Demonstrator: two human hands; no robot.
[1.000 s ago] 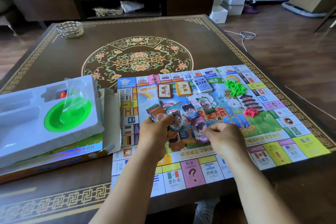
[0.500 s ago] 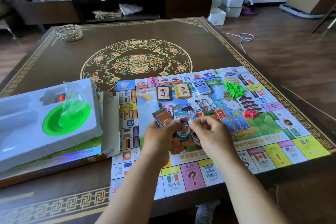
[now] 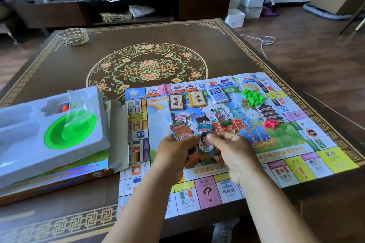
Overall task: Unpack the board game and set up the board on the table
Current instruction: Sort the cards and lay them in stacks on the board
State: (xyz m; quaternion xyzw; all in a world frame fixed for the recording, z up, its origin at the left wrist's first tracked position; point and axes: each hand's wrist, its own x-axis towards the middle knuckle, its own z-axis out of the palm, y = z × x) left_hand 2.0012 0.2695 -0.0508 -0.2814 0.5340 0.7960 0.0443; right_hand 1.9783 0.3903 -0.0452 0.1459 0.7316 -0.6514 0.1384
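Observation:
The colourful paper game board [image 3: 324, 162] lies spread flat on the dark table's near right part. My left hand [image 3: 175, 156] grips a stack of paper play money [image 3: 180, 132] above the board's middle. My right hand [image 3: 235, 154] pinches a teal 100 note [image 3: 205, 147] at the front of that stack. On the board lie three card decks [image 3: 176, 102], a green note pile [image 3: 222, 116], several green houses [image 3: 253, 96] and red pieces [image 3: 271, 123].
The open game box [image 3: 59, 175] sits at the left with a white plastic insert [image 3: 23, 140] holding a green dish [image 3: 70, 133] and a clear bag. A glass ashtray [image 3: 73, 36] stands at the table's far left. A low cabinet and white boxes stand behind.
My right hand moved left from the board to the money stack in my left hand and now pinches the front teal note. The view shifted slightly.

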